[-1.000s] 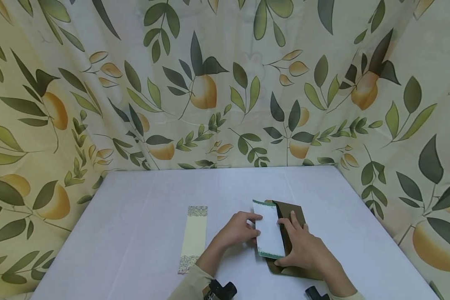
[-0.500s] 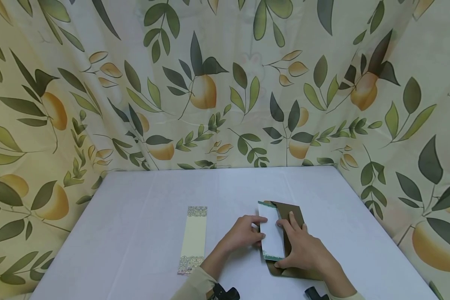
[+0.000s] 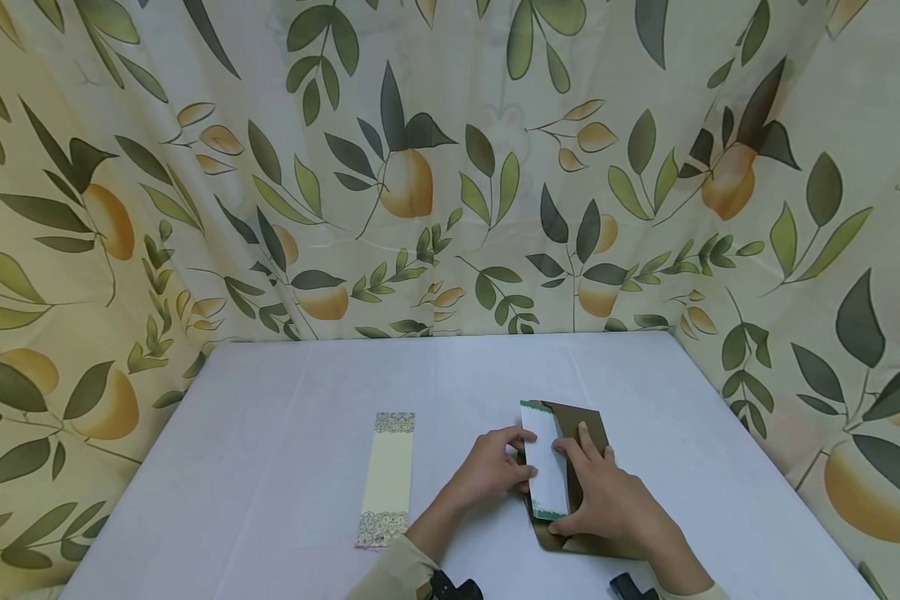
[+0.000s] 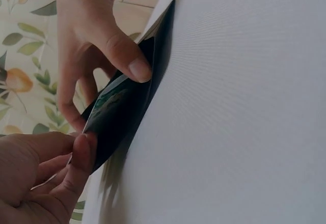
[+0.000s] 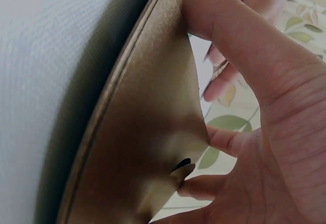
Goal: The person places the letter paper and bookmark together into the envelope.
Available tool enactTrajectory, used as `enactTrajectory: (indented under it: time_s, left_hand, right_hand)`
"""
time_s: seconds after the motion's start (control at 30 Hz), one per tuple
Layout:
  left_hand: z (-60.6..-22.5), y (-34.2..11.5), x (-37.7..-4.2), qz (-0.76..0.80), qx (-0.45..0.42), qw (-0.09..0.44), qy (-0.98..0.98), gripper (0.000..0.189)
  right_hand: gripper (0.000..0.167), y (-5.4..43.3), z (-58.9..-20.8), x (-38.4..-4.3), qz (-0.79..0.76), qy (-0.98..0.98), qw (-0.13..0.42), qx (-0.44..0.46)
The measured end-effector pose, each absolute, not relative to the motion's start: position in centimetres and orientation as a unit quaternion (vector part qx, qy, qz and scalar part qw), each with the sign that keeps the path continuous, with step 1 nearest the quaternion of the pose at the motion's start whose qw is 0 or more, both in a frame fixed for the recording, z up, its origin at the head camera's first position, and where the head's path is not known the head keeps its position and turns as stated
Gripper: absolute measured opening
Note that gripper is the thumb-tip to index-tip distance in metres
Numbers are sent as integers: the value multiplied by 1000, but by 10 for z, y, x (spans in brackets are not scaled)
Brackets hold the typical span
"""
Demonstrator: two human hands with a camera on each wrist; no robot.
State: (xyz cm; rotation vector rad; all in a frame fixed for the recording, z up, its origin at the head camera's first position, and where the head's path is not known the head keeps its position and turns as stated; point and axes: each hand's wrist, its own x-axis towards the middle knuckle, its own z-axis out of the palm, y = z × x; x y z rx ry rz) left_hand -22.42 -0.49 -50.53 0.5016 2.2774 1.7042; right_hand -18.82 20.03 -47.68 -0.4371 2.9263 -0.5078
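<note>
A white card [image 3: 547, 483] with green patterned ends lies partly inside a brown paper envelope [image 3: 579, 414], its left part sticking out of the opening. My left hand [image 3: 487, 465] pinches the card's outer left edge between thumb and fingers. Over the envelope, my right hand [image 3: 613, 498] grips it, the thumb at the near end and the index finger at the mouth. In the left wrist view the envelope's dark inside [image 4: 119, 117] gapes around the card. The right wrist view shows the envelope's brown outer face [image 5: 147, 96] with a small slit; the card's inserted part is hidden.
A cream strip of card [image 3: 388, 475] with patterned ends lies flat to the left of my left hand. Everything is on a white-covered table [image 3: 285, 433]. A curtain [image 3: 450, 167] printed with fruit and leaves hangs behind and at both sides.
My left hand has moved a little to the right with the card, which has slid deeper into the envelope, so less of it shows. The right hand and envelope have barely shifted.
</note>
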Motion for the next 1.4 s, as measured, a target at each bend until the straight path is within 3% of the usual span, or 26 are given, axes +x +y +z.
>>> enactTrajectory:
  time_s: [0.83,1.4]
  left_hand:
    - [-505,4,-218,557,178,126,801,50]
    - [-512,8,-216,595,180,99,777,64]
  right_hand:
    - [118,196,-472,-185,-171,971,75,-149]
    - [119,197,-474,-186,-170,970,71,-157]
